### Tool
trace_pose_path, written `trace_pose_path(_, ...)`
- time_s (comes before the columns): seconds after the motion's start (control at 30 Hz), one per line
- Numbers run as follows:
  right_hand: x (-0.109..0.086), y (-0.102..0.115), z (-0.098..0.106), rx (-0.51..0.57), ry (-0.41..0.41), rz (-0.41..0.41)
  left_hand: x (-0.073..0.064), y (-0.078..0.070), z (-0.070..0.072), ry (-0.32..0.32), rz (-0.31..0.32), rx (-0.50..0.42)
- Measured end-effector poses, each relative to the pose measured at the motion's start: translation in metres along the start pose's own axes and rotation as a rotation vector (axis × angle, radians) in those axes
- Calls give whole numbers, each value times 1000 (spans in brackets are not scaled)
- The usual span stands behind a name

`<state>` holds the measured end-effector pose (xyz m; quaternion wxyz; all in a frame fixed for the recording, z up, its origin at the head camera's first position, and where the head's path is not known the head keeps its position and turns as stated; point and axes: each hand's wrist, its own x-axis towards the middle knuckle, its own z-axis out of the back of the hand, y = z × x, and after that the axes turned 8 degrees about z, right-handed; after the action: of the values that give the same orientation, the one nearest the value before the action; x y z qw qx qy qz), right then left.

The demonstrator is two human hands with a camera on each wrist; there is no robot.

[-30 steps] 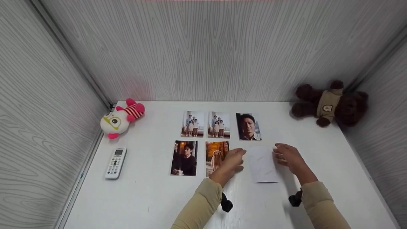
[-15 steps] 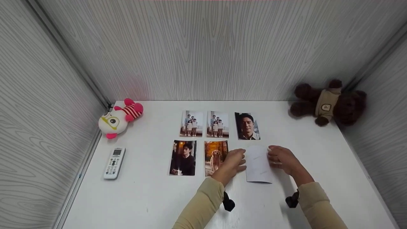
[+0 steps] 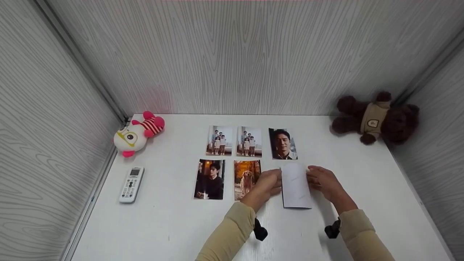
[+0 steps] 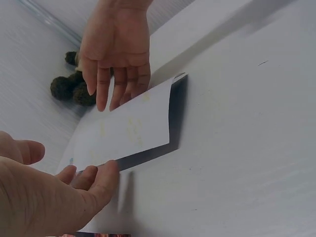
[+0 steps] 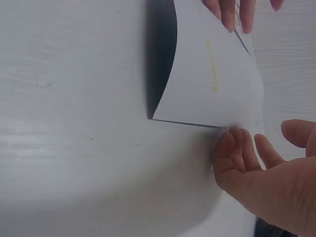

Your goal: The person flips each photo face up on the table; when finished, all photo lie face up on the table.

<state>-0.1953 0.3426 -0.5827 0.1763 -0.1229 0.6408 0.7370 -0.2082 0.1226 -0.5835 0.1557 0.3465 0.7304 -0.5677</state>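
Note:
A white-backed photo print [image 3: 296, 188] lies between my two hands, picture side hidden. It bows upward in the middle, and a dark gap shows under its near edge in both wrist views. My left hand [image 3: 267, 185] has its fingertips against the print's left edge, and its thumb stands apart in the left wrist view. Along the opposite edge, the fingers of my right hand [image 3: 326, 183] touch the print, loosely bent in the right wrist view [image 5: 276, 182]. A dog photo [image 3: 246, 177] lies partly hidden behind my left hand.
Face-up family photos [image 3: 219, 141] and a man's portrait [image 3: 284, 144] form the far row. A dark-sweater portrait [image 3: 210, 180] lies beside the dog photo. A remote control [image 3: 131, 185] and striped plush toy [image 3: 139, 134] lie left; a brown teddy bear [image 3: 375, 117] lies back right.
My right hand has moved left, and the white-backed print has shifted left too. My left fingers have come up against its edge. The print now bows more, its left edge lifted.

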Motion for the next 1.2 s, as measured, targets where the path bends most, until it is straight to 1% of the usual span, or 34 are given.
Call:
trace_pose_path(0.13,0,2,-2,34,-13,22,-2,-3,1,16,-3,-17)
trace_pose_path(0.27,1,4,-4,8,-30,38,-4,-6,6,22,-2,-35)
trace_pose_path(0.4,0,7,-7,-10,-44,44,-7,-9,12,34,-27,-36)
trace_pose_path(0.5,-1,9,-11,6,-43,58,-11,-13,16,34,-44,-39)
trace_pose_path(0.67,-1,11,-22,40,-17,94,-14,-17,23,24,-44,-16)
trace_pose_path(0.8,0,8,-30,20,-37,99,-13,-15,27,23,-50,24)
trace_pose_path(0.87,0,7,-31,15,-43,97,-13,-14,26,14,-52,41)
trace_pose_path(1.0,1,8,-27,72,-48,89,-11,-15,26,-20,-60,70)
trace_pose_path(1.13,0,15,-22,173,-36,93,-8,-16,26,-62,-78,90)
trace_pose_path(1.2,0,19,-20,227,-22,88,-8,-16,26,-68,-81,94)
